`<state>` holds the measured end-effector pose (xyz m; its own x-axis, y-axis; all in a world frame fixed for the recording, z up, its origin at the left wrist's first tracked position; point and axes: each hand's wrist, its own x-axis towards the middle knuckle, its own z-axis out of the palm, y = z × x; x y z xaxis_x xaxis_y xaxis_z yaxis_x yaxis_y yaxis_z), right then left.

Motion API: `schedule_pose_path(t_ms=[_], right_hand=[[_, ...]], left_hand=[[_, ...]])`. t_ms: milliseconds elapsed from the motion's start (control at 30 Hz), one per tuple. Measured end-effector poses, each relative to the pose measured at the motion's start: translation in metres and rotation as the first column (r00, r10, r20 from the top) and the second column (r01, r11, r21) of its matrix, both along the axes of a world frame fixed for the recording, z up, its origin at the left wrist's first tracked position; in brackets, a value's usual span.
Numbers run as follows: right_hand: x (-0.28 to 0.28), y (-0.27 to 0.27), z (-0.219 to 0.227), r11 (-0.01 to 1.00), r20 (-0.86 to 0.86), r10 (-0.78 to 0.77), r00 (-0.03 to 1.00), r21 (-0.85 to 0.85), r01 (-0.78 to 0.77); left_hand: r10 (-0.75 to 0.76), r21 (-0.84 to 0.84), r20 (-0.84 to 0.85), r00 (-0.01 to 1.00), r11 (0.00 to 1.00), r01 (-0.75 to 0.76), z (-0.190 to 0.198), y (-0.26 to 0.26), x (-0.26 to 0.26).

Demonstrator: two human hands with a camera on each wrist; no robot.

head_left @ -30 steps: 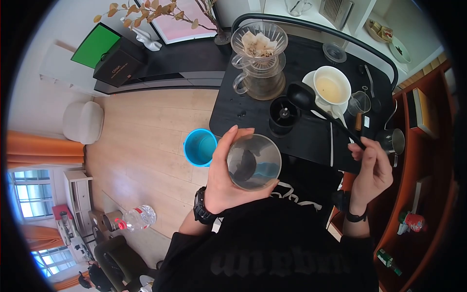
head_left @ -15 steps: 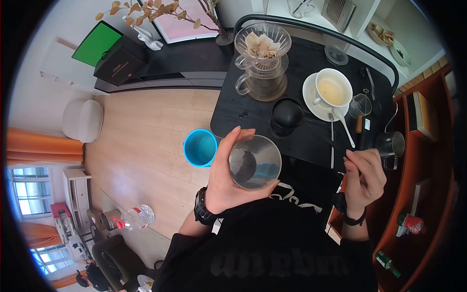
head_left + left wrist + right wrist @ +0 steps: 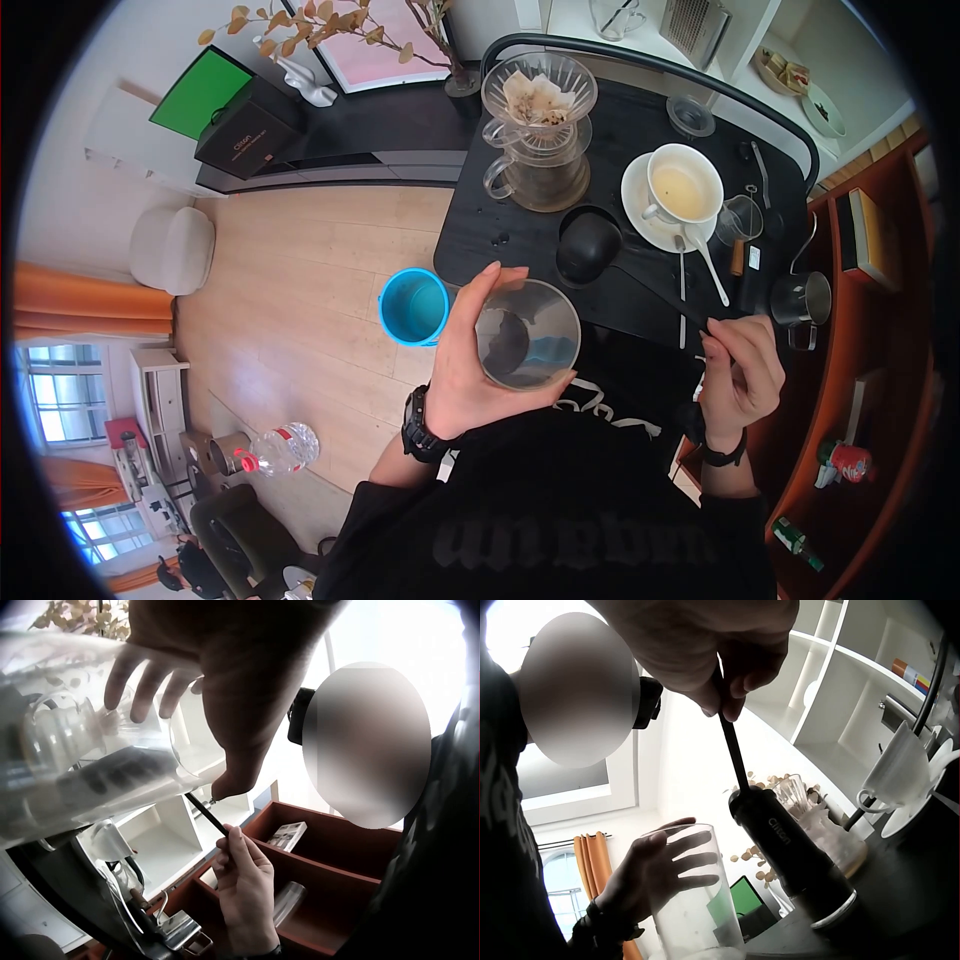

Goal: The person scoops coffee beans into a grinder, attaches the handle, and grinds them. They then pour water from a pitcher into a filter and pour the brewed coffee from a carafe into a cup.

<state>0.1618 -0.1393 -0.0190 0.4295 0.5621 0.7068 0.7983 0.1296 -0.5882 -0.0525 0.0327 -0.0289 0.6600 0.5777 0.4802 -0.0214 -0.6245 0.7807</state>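
Observation:
In the head view my left hand [image 3: 458, 375] wraps round a tall clear cup [image 3: 530, 335] in front of my body, its mouth facing up toward me. My right hand [image 3: 742, 380] pinches the end of a black spoon's handle between thumb and fingers. The large round bowl of this black spoon [image 3: 588, 245] sits over the mouth of a black coffee grinder [image 3: 787, 844], covering it from above. In the right wrist view the grinder stands upright on the black table [image 3: 640, 295], with the handle slanting up from its top.
Behind the grinder stands a glass server [image 3: 545, 180] carrying a dripper [image 3: 540, 90] with a used paper filter. A white cup [image 3: 685, 180] rests on a saucer with a white spoon, right of the grinder. Left of the table is a blue bucket [image 3: 414, 307]. A metal pitcher [image 3: 800, 298] is at the right.
The spoon's bowl has gone left and down from beside the grinder to over its mouth. My right hand has shifted slightly down and left; my left hand keeps the cup nearly still.

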Motion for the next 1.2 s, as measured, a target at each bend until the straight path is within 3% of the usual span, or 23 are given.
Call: schedule_pose_path(t_ms=[233,267,367,433,567,700,767,833,967,1067,1200], right_hand=[[-0.001,0.0,-0.004,0.999,-0.017,-0.025,1.0,0.029,0.026],[-0.001,-0.003,-0.007,0.997,-0.153,-0.06,0.986,0.038,0.066],[0.002,-0.01,-0.014,0.986,-0.547,-0.081,0.833,0.076,0.146],[0.006,-0.011,-0.012,0.978,-0.775,0.002,0.632,0.132,0.16],[0.01,-0.021,-0.012,0.973,-0.854,0.177,0.49,0.226,0.044],[-0.007,-0.027,0.006,0.986,-0.649,0.167,0.742,0.108,-0.127],[-0.011,-0.02,0.011,0.953,-0.419,0.298,0.858,0.072,-0.296],[-0.019,-0.012,0.017,0.902,-0.305,0.405,0.862,-0.02,-0.431],[-0.041,0.012,0.022,0.894,-0.018,0.426,0.904,-0.147,-0.424],[-0.051,0.018,0.023,0.9,0.027,0.392,0.92,-0.22,-0.377],[-0.056,0.025,0.014,0.866,-0.05,0.443,0.895,-0.236,-0.441]], left_hand=[[-0.028,0.024,-0.048,0.998,0.999,0.029,-0.004,0.001,-0.002],[-0.032,0.025,-0.05,0.998,0.999,0.033,-0.003,0.001,-0.001],[-0.04,0.023,-0.05,0.998,0.999,0.041,-0.003,0.001,0.0],[-0.04,0.026,-0.05,0.998,0.999,0.041,-0.003,0.001,0.0],[-0.044,0.037,-0.049,0.998,0.998,0.046,-0.002,0.001,0.001],[-0.077,0.032,-0.051,0.996,0.996,0.079,0.001,-0.001,-0.001],[-0.103,0.061,-0.022,0.994,0.993,0.104,0.001,-0.001,0.0],[-0.114,0.104,-0.015,0.993,0.988,0.115,0.003,-0.005,0.003],[-0.163,0.204,0.007,0.987,0.966,0.158,0.006,-0.009,0.01],[-0.217,0.293,-0.02,0.976,0.932,0.213,0.01,-0.01,0.013],[-0.251,0.404,-0.132,0.959,0.87,0.283,0.015,-0.015,0.014]])
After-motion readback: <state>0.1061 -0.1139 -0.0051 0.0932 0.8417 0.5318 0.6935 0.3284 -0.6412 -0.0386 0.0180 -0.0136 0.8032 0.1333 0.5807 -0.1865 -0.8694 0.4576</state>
